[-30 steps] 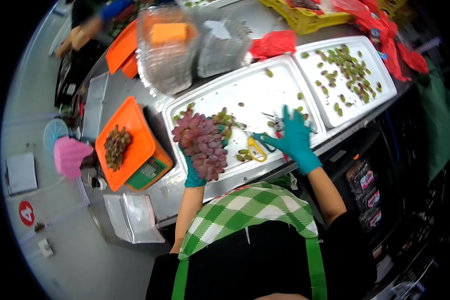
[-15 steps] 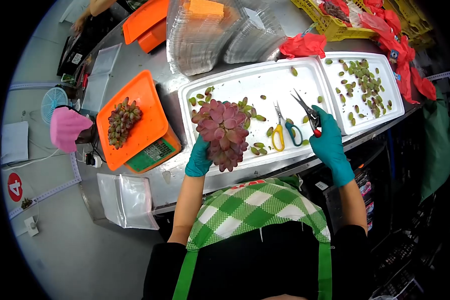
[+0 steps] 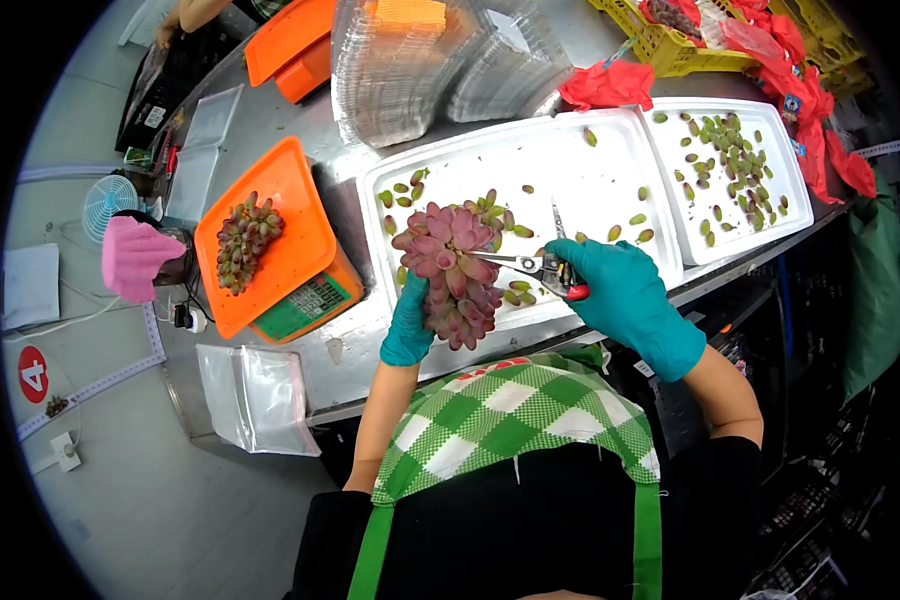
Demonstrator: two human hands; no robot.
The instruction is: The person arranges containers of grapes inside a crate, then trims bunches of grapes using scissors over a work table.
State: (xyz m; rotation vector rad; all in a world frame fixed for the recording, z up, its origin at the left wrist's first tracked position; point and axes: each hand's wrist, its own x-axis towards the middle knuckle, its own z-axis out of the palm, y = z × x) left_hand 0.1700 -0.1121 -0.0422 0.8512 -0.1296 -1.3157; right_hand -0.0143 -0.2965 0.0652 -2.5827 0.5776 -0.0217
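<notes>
My left hand point(image 3: 408, 325), in a teal glove, holds a bunch of reddish grapes point(image 3: 448, 250) over the near left part of a white tray point(image 3: 530, 160). My right hand point(image 3: 620, 295), gloved too, is closed round red-handled snips point(image 3: 545, 268). Their blades point left and reach the right side of the bunch. Loose green and reddish grapes lie on the tray. Another pair of scissors point(image 3: 558, 215) lies there, mostly hidden behind my right hand.
An orange scale point(image 3: 300, 235) at the left bears a small bunch. Clear plastic containers point(image 3: 390, 85) stand behind the tray. A second white tray point(image 3: 690, 250) holds loose grapes at the right. A yellow crate point(image 3: 670, 55) and red bags are beyond. Another person's arm point(image 3: 198, 12) shows at top left.
My right hand, open at first, has picked up the snips from the tray and brought them left to the bunch. The bunch stays in my left hand.
</notes>
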